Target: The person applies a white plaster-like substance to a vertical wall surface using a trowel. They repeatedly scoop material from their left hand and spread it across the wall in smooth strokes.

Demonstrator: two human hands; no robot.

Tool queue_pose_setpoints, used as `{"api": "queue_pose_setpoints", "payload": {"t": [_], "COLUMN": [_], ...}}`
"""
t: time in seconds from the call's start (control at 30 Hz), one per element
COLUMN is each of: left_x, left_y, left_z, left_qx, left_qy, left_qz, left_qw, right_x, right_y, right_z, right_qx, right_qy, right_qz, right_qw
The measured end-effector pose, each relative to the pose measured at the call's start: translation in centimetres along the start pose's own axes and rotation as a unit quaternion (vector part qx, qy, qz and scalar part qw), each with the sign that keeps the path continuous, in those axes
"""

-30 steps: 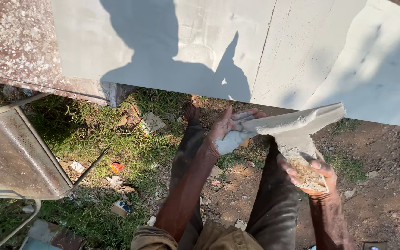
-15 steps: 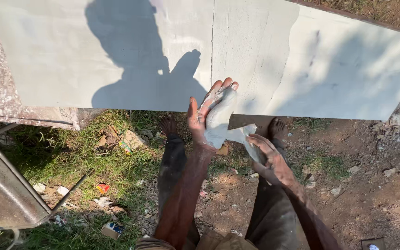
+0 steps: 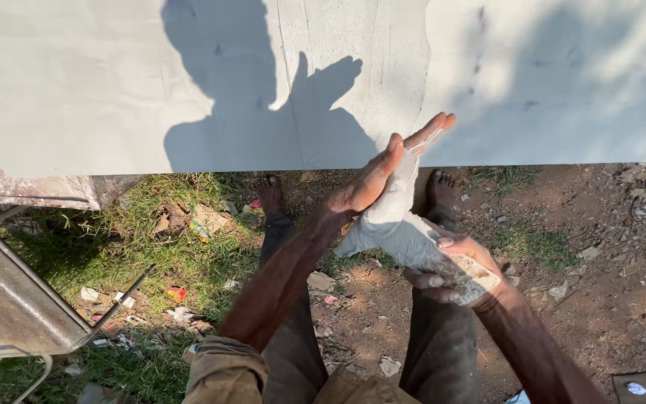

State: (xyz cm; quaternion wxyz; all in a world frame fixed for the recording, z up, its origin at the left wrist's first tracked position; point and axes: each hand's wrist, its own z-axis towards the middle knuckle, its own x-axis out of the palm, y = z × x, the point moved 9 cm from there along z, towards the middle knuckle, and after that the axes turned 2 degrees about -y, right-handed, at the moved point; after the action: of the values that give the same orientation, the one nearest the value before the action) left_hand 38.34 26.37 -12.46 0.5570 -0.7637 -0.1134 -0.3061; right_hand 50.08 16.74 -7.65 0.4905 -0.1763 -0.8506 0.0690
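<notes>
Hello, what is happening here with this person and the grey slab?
A person stands barefoot on dirt and grass, looking down at a pale grey slab. The left hand is open and flat at the slab's lower edge, pressed against a whitish cloth or sheet. The right hand grips the lower end of that sheet, which looks coated with gritty material. A metal frame stands to the left on the littered grass.

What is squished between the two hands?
In the head view, a flat tool smeared with pale grey paste lies between the left hand and right hand.
</notes>
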Motion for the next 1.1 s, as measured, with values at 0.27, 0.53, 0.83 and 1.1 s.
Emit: {"api": "queue_pose_setpoints", "payload": {"t": [0.27, 0.53, 0.83, 1.1], "left_x": [-4.7, -7.4, -4.3, -3.4], "left_y": [13.8, 20.7, 23.9, 24.1], "left_z": [-8.2, -19.7, -23.2, -20.5], "left_qx": [-0.236, -0.183, -0.206, -0.21], "left_qy": [-0.268, -0.417, -0.446, -0.414], "left_qz": [-0.227, -0.334, -0.372, -0.378], "left_qw": [0.906, 0.825, 0.787, 0.801], "right_x": [-3.1, -4.8, -9.7, -10.4], "right_y": [8.1, 33.9, 40.5, 40.8], "right_z": [2.0, 11.8, 17.1, 18.2], "right_qx": [-0.231, -0.463, -0.395, -0.374], "right_qy": [0.05, -0.235, -0.306, -0.276], "right_qz": [0.036, -0.774, -0.827, -0.839], "right_qw": [0.971, 0.363, 0.259, 0.284]}}
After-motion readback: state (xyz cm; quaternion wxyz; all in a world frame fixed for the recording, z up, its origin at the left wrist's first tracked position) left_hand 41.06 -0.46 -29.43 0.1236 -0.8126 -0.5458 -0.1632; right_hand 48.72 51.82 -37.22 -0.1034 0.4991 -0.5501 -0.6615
